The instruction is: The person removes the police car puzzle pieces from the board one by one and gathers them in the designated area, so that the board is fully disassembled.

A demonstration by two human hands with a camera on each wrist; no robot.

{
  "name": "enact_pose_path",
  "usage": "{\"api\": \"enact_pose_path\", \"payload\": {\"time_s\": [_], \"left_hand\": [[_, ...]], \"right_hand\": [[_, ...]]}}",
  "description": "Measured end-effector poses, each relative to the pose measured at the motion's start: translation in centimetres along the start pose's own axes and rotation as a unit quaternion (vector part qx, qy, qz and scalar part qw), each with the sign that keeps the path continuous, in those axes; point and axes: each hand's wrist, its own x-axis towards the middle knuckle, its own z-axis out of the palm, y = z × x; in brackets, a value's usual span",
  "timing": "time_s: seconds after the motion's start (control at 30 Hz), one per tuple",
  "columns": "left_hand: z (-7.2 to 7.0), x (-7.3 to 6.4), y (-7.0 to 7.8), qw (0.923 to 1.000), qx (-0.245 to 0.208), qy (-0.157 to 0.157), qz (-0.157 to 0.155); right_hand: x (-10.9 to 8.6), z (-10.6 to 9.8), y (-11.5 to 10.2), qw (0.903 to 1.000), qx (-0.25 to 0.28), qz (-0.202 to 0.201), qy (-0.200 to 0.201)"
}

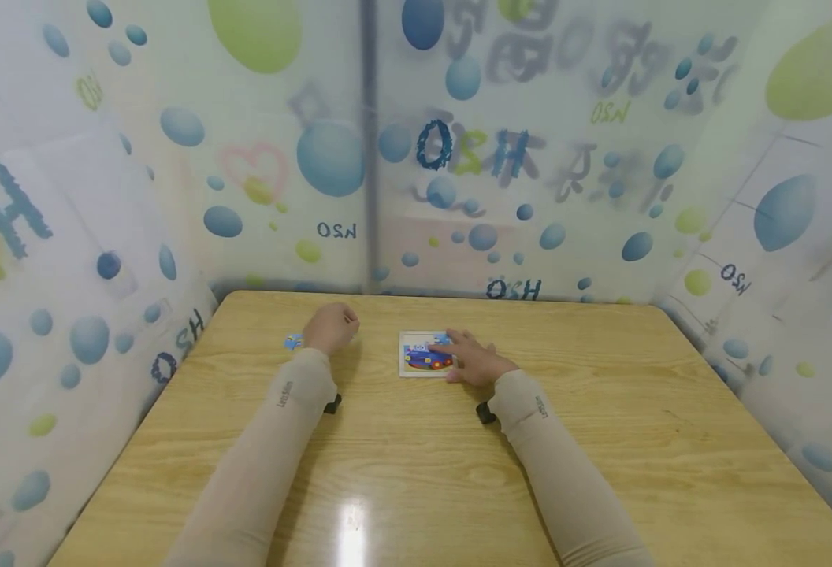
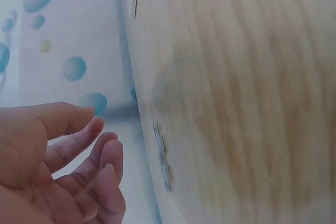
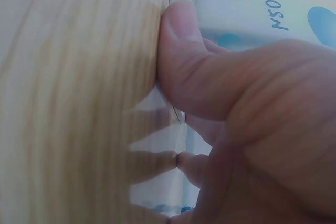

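A small jigsaw puzzle board with a pale frame and a colourful cartoon picture lies flat on the table. My right hand rests over its right side, fingers spread onto the picture. In the right wrist view the thumb touches the board's edge, and other fingertips reach the tabletop. Left of the board, my left hand hovers above the table with loosely bent fingers. Nothing shows between its thumb and fingers in the left wrist view. Blue puzzle pieces lie beside that hand, partly hidden by it.
Both hands work toward the far side of a wooden table. Printed curtains with blue and green drops hang close behind its far edge and along both sides. A dark wrist-camera mount sits under the right wrist.
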Motion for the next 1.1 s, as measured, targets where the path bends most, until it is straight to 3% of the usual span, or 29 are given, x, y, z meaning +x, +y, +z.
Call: {"api": "enact_pose_path", "payload": {"time_s": [0.23, 0.5, 0.8, 0.97, 1.1], "left_hand": [[1.7, 0.3, 1.6, 0.9999, 0.004, -0.012, 0.005], [3.5, 0.5, 3.4, 0.9990, 0.000, -0.028, 0.034], [5.0, 0.2, 6.9, 0.9958, -0.034, -0.050, 0.069], [6.5, 0.6, 8.2, 0.9947, -0.037, -0.084, 0.048], [7.0, 0.3, 9.1, 0.9916, -0.057, -0.113, 0.025]], "right_hand": [[0.1, 0.1, 0.0, 0.9999, 0.000, 0.007, -0.009], [0.2, 0.0, 0.0, 0.9998, 0.000, 0.016, -0.014], [0.3, -0.2, 0.2, 0.9998, 0.002, 0.017, -0.012], [0.2, -0.1, 0.2, 0.9998, 0.002, 0.015, -0.013], [0.2, 0.0, 0.2, 0.9998, 0.008, 0.013, -0.013]]}}
